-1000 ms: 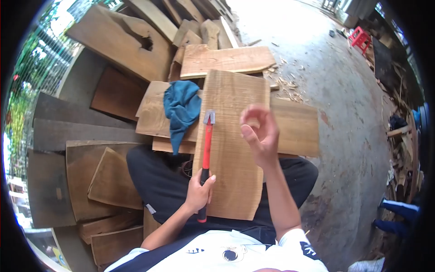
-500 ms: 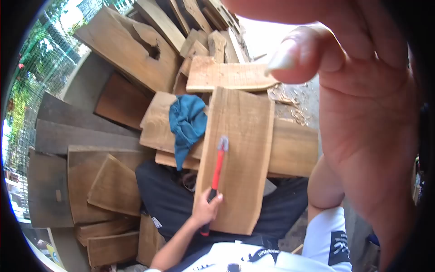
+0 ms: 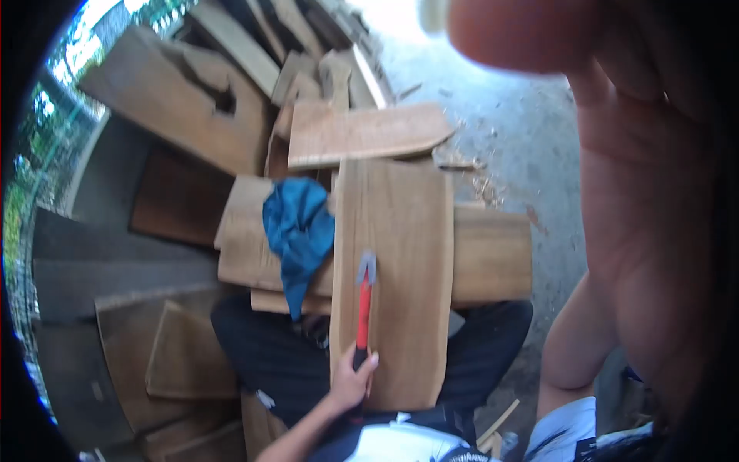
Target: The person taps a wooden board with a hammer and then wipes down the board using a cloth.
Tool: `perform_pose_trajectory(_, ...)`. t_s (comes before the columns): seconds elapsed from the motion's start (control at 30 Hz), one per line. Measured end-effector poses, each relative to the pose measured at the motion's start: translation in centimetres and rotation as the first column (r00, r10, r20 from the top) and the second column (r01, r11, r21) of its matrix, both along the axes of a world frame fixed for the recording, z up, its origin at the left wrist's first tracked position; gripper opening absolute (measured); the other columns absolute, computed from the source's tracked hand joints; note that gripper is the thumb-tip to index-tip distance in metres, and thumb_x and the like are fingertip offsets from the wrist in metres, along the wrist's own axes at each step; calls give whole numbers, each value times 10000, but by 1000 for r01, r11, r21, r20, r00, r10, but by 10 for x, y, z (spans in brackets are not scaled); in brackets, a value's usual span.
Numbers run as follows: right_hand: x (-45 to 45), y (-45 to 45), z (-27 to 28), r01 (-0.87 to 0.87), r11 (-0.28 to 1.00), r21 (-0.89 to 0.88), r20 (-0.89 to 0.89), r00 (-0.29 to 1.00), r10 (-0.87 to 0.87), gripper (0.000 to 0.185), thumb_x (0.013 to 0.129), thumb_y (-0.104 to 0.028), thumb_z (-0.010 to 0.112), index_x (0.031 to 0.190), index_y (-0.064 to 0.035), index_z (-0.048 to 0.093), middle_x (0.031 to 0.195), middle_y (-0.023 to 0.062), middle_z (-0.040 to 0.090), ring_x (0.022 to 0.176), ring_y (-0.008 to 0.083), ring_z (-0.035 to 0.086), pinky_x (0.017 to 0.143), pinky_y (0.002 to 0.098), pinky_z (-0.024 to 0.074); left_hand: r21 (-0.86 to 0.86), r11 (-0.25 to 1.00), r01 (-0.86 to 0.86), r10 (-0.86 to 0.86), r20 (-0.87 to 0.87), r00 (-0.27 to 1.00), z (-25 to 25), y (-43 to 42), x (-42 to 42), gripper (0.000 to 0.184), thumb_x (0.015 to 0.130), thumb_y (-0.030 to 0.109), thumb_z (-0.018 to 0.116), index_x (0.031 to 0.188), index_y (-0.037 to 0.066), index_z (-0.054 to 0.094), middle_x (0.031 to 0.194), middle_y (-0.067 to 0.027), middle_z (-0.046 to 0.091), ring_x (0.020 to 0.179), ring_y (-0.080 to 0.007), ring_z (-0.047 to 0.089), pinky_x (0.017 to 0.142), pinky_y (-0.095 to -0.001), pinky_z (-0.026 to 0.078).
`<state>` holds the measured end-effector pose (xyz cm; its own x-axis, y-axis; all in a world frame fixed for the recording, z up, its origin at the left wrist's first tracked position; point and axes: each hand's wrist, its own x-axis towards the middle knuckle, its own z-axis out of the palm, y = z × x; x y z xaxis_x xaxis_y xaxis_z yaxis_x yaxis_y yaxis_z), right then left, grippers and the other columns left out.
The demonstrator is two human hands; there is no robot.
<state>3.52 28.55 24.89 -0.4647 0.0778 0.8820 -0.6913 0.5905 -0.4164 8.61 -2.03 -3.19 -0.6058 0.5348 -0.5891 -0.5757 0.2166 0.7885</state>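
Observation:
My left hand (image 3: 352, 383) is closed around the black grip of a red-handled scraper (image 3: 363, 308) with a small grey metal head. The scraper lies along a long wooden board (image 3: 408, 254) with wavy edges, which slopes up from my lap. Very near the camera, at the upper right, looms my right hand (image 3: 639, 169), raised off the board. Its thumb is stretched out to the left; the other fingers are mostly cut off by the frame's edge or dark. Nothing shows in it. A crumpled blue cloth (image 3: 300, 235) rests left of the board.
Crosswise beneath the board lies another plank (image 3: 493, 254). A lighter board (image 3: 369, 132) is beyond it, with wood shavings (image 3: 485, 185) on the concrete floor (image 3: 539, 154). Many slabs, including a wide one with a hole (image 3: 177, 100), lean and pile along the left by a fence.
My right hand has risen and shifted right, its thumb nearing the top edge. The view has tilted and moved, showing more floor. My left hand keeps its hold on the scraper.

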Motion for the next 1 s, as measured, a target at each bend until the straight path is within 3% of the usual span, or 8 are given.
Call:
perform_pose_trajectory(0.4,7,-38,19,-80,997,-3,84,993,80,538,855,-423,740,1174,-4,631,1056,167,678,1001,292,668,839,402,542,-61,998,21,-34,-215,976,-2,4,-3,164,964,143,616,883,53,506,625,2,460,531,-79,475,485,-291,382)
perform_pose_trajectory(0.6,-2,-49,1,195,981,-6,106,975,-193,526,871,-446,717,1138,3,653,1012,176,696,973,308,682,841,416,540,68,998,9,12,-307,952,11,30,-14,127,969,127,599,911,39,529,557,10,509,406,-92,500,383,-271,380)
perform_pose_trajectory(0.67,-1,-52,-70,417,865,279,414,761,-500,521,894,-464,691,1086,20,661,957,207,692,922,362,685,839,441,532,89,995,38,-14,-256,967,19,39,-23,124,956,121,620,925,39,532,562,-6,519,418,-89,511,391,-272,396)
perform_pose_trajectory(0.7,6,-58,-98,320,827,463,688,459,-563,573,911,-526,647,1074,23,676,976,229,694,927,412,677,834,473,537,99,994,49,-21,-265,964,16,44,-27,131,949,118,628,932,32,531,568,-16,524,431,-95,529,403,-278,409)
perform_pose_trajectory(0.77,26,-68,-165,178,935,306,936,122,-330,681,919,-623,587,943,45,716,858,250,716,848,413,712,803,493,559,124,990,71,-31,-297,954,16,51,-37,140,942,116,635,939,25,529,573,-26,529,444,-101,547,416,-284,422)
perform_pose_trajectory(0.87,42,-89,-231,418,908,-18,978,195,-71,566,907,-514,670,883,50,708,794,244,711,803,356,729,753,442,566,-47,985,168,-151,-707,691,11,67,-44,219,948,186,619,1028,-6,553,728,-208,665,657,-396,690,613,-467,548)
perform_pose_trajectory(0.9,41,-98,-237,493,869,-48,977,204,-61,493,903,-435,714,872,56,693,799,242,711,794,332,732,714,419,563,-45,986,163,-147,-707,691,7,72,-47,219,948,186,619,1028,-6,553,728,-208,665,657,-396,690,613,-467,548)
perform_pose_trajectory(1.0,47,-95,-263,539,839,78,953,206,-221,364,907,-293,712,936,59,627,809,240,706,780,349,725,705,442,553,-490,658,572,-752,-463,469,24,82,-67,504,1009,484,485,1137,-1,537,857,-298,682,833,-479,678,754,-544,537)
